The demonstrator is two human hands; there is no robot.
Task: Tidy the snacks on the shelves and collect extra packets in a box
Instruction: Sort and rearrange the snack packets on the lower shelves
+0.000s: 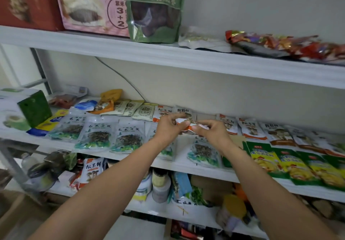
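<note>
Reaches both bare forearms forward to the white middle shelf (130,158). Pinches a small crumpled white-and-orange plastic snack packet (188,126) between the left hand (168,127) and the right hand (214,134), fingers curled round its two ends. Holds it just above that shelf's back row of similar packets (250,128), near the wall.

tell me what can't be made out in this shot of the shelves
Head view:
- packet: its print, covered by the left hand and right hand pinching it.
- red box: cut off by the top edge.
- green-yellow packets: row's end cut by the right edge.
- jars: labels blurred, too small.
</note>
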